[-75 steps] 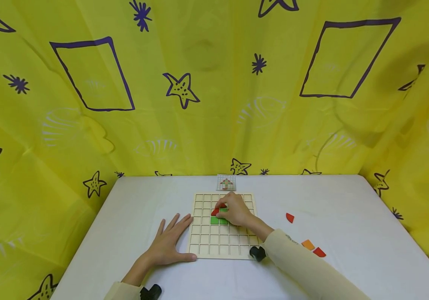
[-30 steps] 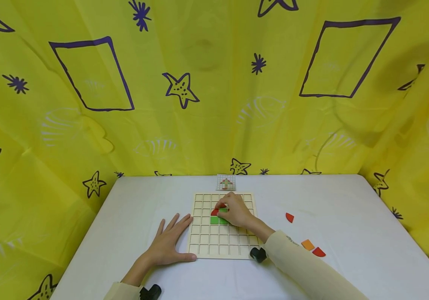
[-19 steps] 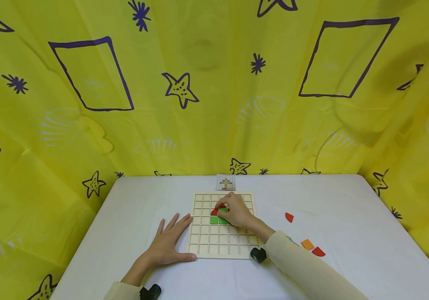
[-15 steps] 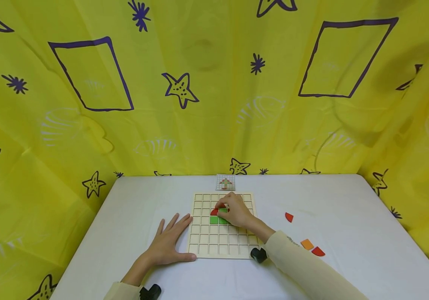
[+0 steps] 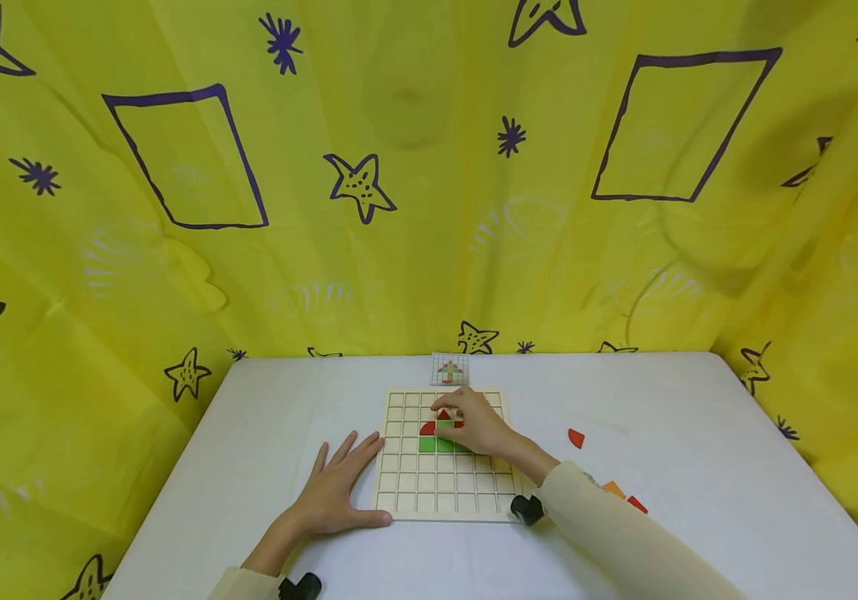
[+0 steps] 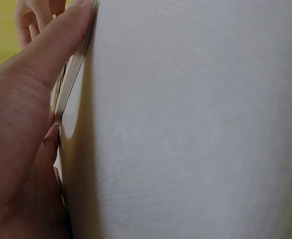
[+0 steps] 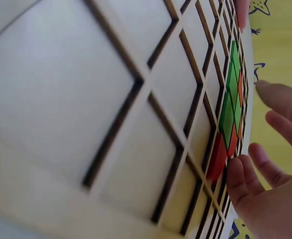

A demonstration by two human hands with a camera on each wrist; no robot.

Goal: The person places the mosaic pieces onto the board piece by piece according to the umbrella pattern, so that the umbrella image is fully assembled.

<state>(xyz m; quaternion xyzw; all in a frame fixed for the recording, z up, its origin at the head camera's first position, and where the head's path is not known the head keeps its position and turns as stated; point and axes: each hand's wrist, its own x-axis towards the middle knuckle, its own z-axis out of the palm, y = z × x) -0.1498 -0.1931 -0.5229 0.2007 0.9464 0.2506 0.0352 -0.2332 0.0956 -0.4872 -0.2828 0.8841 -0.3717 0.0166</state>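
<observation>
In the head view, a white tabletop (image 5: 669, 408) runs back to a yellow curtain (image 5: 429, 275) printed with dark starfish and outlined frames. A small pattern card (image 5: 449, 369) lies at the tabletop's far edge, and the pale grid board (image 5: 466, 504) lies in front of it. Green squares (image 5: 428, 445), a red triangle (image 5: 444, 414) and a rounded red piece (image 5: 428, 429) sit in the board's cells. Toward the tabletop's right edge lie a red quarter-round (image 5: 576, 438), an orange piece (image 5: 614, 488) and another red piece (image 5: 637, 504), these last two partly behind the right sleeve (image 5: 601, 508). The left hand (image 5: 331, 497) is spread, fingertips at the board's left edge, thumb at its near left corner. The right hand (image 5: 483, 425) arches over the pieces, thumb and forefinger apart, pinching nothing.

In the left wrist view, the thumb lies along the board's edge; white tabletop fills most of the rest.

In the right wrist view, the fingers are parted beside the green and red pieces; contact cannot be told.
</observation>
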